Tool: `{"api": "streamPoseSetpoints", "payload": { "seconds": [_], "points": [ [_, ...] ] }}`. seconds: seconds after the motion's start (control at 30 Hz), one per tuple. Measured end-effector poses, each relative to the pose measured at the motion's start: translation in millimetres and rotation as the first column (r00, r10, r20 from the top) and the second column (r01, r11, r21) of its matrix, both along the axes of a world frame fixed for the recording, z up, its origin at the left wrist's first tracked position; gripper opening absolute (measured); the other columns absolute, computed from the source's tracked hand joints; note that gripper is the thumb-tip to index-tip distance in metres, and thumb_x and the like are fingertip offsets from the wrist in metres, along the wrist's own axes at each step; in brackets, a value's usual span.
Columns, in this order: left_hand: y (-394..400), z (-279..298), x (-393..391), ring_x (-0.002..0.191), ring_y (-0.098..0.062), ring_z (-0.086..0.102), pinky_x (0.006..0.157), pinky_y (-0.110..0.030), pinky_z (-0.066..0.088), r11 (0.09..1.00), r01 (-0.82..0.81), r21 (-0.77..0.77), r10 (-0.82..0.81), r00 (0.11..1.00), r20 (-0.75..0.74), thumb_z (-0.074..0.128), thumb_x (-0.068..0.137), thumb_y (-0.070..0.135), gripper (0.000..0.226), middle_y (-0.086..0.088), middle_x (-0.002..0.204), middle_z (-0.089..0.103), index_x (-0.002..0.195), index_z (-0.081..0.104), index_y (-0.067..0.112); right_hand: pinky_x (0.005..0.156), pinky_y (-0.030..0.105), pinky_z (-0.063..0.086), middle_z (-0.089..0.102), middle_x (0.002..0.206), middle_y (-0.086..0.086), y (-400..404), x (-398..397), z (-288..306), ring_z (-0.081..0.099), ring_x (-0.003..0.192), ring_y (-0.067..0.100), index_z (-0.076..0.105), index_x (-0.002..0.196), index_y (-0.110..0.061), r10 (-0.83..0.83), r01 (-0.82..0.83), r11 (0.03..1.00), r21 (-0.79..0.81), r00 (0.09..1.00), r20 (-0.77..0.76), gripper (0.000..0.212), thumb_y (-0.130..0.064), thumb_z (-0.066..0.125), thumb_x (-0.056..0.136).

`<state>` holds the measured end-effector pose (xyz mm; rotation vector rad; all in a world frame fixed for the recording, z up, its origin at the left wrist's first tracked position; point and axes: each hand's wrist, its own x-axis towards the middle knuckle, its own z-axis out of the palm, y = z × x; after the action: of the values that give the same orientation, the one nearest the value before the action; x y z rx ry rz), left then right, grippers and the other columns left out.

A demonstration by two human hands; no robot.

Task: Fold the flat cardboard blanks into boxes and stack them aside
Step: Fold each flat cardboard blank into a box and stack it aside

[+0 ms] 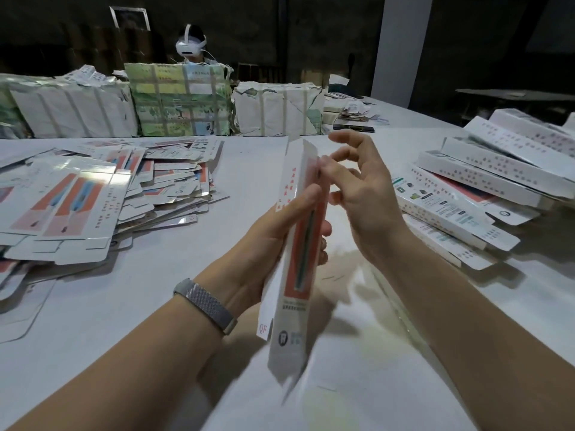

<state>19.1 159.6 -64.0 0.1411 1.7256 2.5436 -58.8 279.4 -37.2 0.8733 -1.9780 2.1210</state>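
A long narrow white box with a red panel (298,269) stands nearly upright above the table, partly folded. My left hand (280,225) grips it around the middle, thumb on the front and fingers behind. My right hand (364,194) is beside its upper part, fingers spread, with the fingertips touching the box's upper edge. A heap of flat cardboard blanks (93,200) lies on the left of the table. Folded boxes (485,181) are stacked on the right.
Wrapped, strapped bundles (180,101) line the far side of the white table (174,275). A person with a white headset (190,45) sits behind them. A dark phone (353,128) lies beyond my hands. A white pillar (401,48) stands at the back.
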Motion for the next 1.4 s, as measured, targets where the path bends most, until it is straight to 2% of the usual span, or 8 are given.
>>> {"api": "streamPoseSetpoints", "payload": {
  "seconds": [0.17,0.37,0.53,0.63,0.83,0.93,1.17,1.4],
  "points": [
    [1,2,1,0.065,-0.014,0.06,0.064,-0.027,0.055,0.993,-0.099,0.069,0.105,0.99,-0.09,0.065,0.08,0.039,0.048,-0.003,0.078,0.064,0.121,0.058,0.016,0.075,0.034,0.053,0.057,0.124,0.003,-6,8,-6,0.061,0.095,0.019,0.051,0.132,-0.037,0.135,-0.14,0.99,0.028,0.983,0.126,0.047,-0.039,0.052,0.085],
    [-10,5,3,0.059,-0.02,0.061,0.056,-0.03,0.056,0.982,-0.146,0.124,0.157,0.984,-0.086,0.061,0.084,0.036,0.04,-0.01,0.073,0.06,0.113,0.058,0.008,0.079,0.034,0.053,0.068,0.106,0.013,-5,7,-10,0.066,0.082,0.013,0.054,0.135,-0.034,0.389,-0.39,0.92,-0.044,0.891,0.236,0.048,-0.036,0.065,0.087],
    [-8,4,-3,0.069,-0.016,0.069,0.065,-0.033,0.06,0.976,-0.213,-0.048,0.206,0.971,-0.124,0.052,0.081,0.053,0.058,-0.004,0.081,0.067,0.126,0.053,0.016,0.1,0.064,0.043,0.068,0.107,0.025,-3,6,-7,0.064,0.094,0.025,0.061,0.125,-0.03,0.341,-0.324,0.939,-0.113,0.92,0.192,0.048,-0.03,0.068,0.078],
    [-12,0,-10,0.095,-0.018,0.073,0.082,-0.04,0.06,0.907,-0.364,-0.213,0.322,0.924,-0.206,0.052,0.081,0.06,0.067,-0.002,0.107,0.071,0.138,0.035,0.027,0.085,0.05,0.057,0.063,0.1,0.031,-1,7,-4,0.067,0.085,0.023,0.055,0.137,-0.022,0.28,-0.274,0.96,-0.055,0.943,0.18,0.06,-0.025,0.066,0.078],
    [-17,0,-11,0.092,-0.015,0.074,0.074,-0.028,0.059,0.853,-0.473,-0.223,0.348,0.832,-0.433,0.052,0.097,0.045,0.038,0.02,0.1,0.073,0.124,0.031,0.062,0.087,0.053,0.055,0.058,0.097,0.02,-1,5,-4,0.065,0.087,0.026,0.052,0.135,-0.029,0.347,-0.353,0.936,-0.003,0.919,0.187,0.054,-0.024,0.064,0.083],
    [-16,0,-9,0.087,-0.016,0.074,0.074,-0.03,0.06,0.864,-0.461,-0.205,0.336,0.828,-0.449,0.05,0.098,0.038,0.03,0.015,0.1,0.073,0.121,0.039,0.054,0.089,0.055,0.054,0.056,0.101,0.018,3,2,-4,0.065,0.091,0.025,0.045,0.145,-0.028,0.385,-0.402,0.915,0.04,0.897,0.216,0.059,-0.021,0.062,0.089],
    [-14,0,-6,0.075,-0.007,0.071,0.066,-0.021,0.057,0.845,-0.442,-0.301,0.257,0.829,-0.497,0.043,0.107,0.023,0.031,0.016,0.089,0.073,0.136,0.032,0.024,0.08,0.052,0.043,0.054,0.104,0.017,14,-10,-2,0.056,0.091,0.033,0.056,0.117,-0.022,0.47,-0.501,0.863,0.064,0.844,0.259,0.035,-0.018,0.065,0.083],
    [-10,-1,-3,0.066,-0.007,0.066,0.06,-0.02,0.054,0.902,-0.322,-0.289,0.202,0.904,-0.376,0.044,0.105,0.027,0.031,0.007,0.079,0.068,0.136,0.038,0.028,0.079,0.03,0.054,0.071,0.089,-0.007,8,-9,-4,0.068,0.087,0.018,0.056,0.097,-0.014,0.355,-0.343,0.93,-0.131,0.931,0.086,0.022,-0.01,0.067,0.078]
  ]
}}
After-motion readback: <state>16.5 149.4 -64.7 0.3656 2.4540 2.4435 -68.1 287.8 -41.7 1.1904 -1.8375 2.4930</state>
